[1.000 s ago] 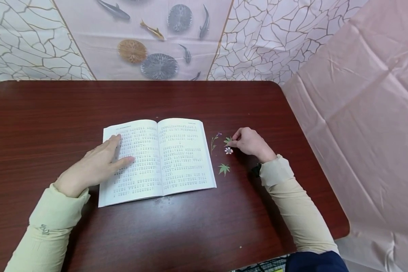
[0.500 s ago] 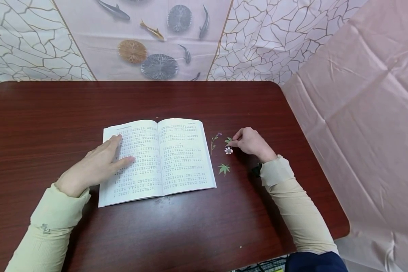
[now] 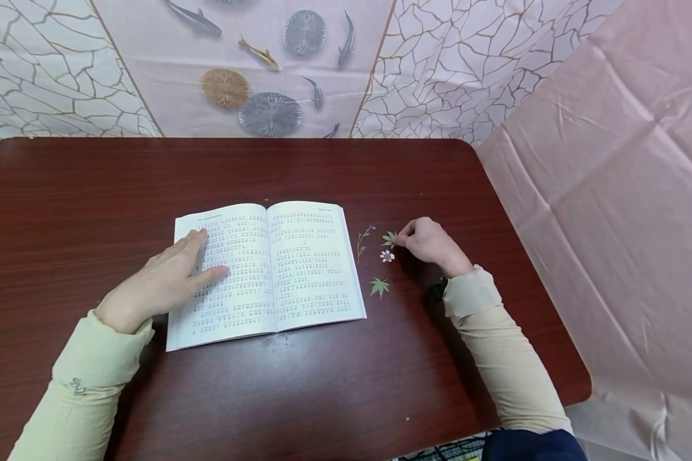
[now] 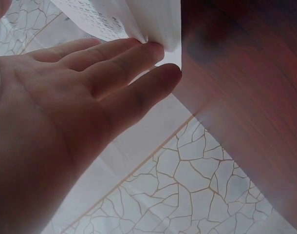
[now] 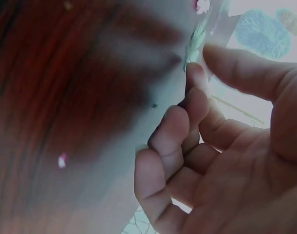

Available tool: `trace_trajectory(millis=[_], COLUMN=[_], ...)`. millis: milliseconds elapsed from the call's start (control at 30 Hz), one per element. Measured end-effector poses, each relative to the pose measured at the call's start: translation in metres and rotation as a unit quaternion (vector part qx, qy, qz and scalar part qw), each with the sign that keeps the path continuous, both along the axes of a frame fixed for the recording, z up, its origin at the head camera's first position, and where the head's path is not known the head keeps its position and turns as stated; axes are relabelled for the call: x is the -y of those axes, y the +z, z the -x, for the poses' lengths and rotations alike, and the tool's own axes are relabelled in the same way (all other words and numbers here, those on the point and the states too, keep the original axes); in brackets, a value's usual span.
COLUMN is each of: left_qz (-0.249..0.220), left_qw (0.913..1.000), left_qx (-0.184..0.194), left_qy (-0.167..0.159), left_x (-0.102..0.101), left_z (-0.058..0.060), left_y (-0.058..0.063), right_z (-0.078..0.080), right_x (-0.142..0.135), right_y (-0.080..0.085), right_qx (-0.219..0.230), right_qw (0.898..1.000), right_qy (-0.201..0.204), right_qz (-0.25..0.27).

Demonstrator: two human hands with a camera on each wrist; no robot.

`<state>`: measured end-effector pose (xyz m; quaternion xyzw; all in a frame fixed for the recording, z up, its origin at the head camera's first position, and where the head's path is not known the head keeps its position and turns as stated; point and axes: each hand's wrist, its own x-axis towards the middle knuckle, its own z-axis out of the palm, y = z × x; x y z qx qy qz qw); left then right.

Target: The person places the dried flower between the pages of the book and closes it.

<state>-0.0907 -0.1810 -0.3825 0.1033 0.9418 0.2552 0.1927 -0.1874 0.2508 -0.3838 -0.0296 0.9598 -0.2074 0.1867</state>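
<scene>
An open book [image 3: 311, 275] with printed pages lies on the table. My left hand [image 3: 161, 282] rests on its left page, fingers straight and thumb spread towards the middle. In the left wrist view the fingertips of my left hand [image 4: 104, 92] are at the page edge. To the right of the book, my right hand [image 3: 429, 243] pinches a small green leaf [image 3: 388, 239] at its right side with thumb and forefinger. The right wrist view shows the leaf [image 5: 195, 44] at these fingertips, the other fingers curled. Just below it in the head view lies a small white flower [image 3: 387, 256].
A thin sprig with a purple bloom [image 3: 362, 243] lies along the book's right edge. Nearer me is a second green leaf [image 3: 379, 287] with pointed lobes. Patterned cloth [image 3: 300, 70] hangs behind the dark table [image 3: 334, 397], and pink cloth [image 3: 623, 211] on the right.
My right fingertips have drawn back slightly to the right, and more of the leaf at them shows. My left hand and the book have stayed put.
</scene>
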Motion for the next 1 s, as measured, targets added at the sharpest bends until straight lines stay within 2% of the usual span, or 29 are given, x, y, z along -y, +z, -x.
trace_trajectory(millis=[333,500,600,833,1000], left_qz=[0.001,0.000,0.001,0.005,0.002], left_qw=[1.0000,1.0000,1.0000,1.0000,1.0000], left_qx=[-0.001,0.002,0.003,0.002,0.003], left_qy=[0.001,-0.001,-0.001,-0.002,0.001], left_x=[0.000,0.000,-0.001,0.000,0.000], left_z=[0.001,0.002,0.002,0.003,0.002], left_y=[-0.002,-0.001,-0.001,-0.002,-0.003], right_z=[-0.002,-0.004,-0.005,-0.002,-0.001], right_x=[-0.005,0.000,0.002,0.006,0.006], right_y=[0.004,0.003,0.003,0.002,-0.002], right_qx=[-0.018,-0.045,-0.063,-0.092,-0.101], right_qw=[0.999,0.995,0.991,0.974,0.967], right_qy=[0.034,0.047,0.063,0.140,0.165], right_qz=[-0.029,-0.073,-0.102,-0.151,-0.166])
